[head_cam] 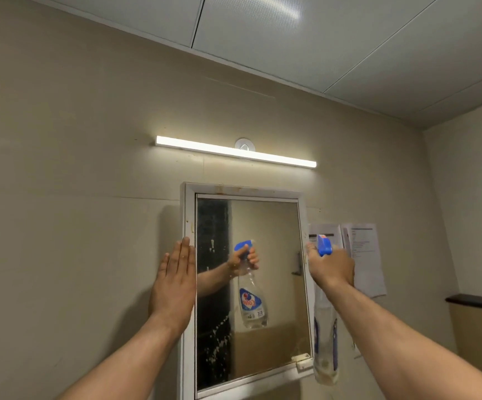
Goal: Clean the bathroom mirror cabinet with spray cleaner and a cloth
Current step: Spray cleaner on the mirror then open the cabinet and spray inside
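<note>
- While the right hand (333, 265) grips the spray bottle (324, 327) at right of centre, nozzle toward the glass, spraying looks to be the step in hand.
- Left hand (176, 284) is flat, fingers together, against the mirror cabinet (189, 215) frame's left edge, seemingly steadying it.
- Mirror (265, 226), low centre, shows spatter lower left.
- Next needs a cloth; none appears, perhaps outside the frame.

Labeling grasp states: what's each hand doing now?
Left hand: open, flat against the mirror cabinet frame.
Right hand: closed on the spray bottle.
</note>
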The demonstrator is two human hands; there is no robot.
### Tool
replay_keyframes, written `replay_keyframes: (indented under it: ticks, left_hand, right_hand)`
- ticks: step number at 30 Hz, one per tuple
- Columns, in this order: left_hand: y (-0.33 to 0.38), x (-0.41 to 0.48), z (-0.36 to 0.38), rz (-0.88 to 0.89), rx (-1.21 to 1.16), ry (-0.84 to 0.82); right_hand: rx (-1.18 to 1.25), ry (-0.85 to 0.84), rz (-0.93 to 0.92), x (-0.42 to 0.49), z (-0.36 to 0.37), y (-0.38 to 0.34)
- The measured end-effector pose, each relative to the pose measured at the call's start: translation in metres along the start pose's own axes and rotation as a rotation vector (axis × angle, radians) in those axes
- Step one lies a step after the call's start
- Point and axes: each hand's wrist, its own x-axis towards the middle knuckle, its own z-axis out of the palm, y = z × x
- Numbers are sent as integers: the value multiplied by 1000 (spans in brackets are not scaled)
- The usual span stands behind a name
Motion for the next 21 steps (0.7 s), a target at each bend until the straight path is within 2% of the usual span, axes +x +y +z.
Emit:
replay_keyframes:
  ticks: [4,7,15,21]
  left_hand:
    - [2,-20,-1,-2,10,-23]
    - [1,-27,3,-12,9,-27]
    - [4,-36,10,-28,-48,-51]
    - [12,-45,19,10,-37,-71]
  right_hand:
    - [56,-278,-152,-63,15,4]
    - [124,-414,-203,-104,28,-4]
    - [234,-543,-244,-165,43,-7]
    - [68,-670,-114,-182,52,47]
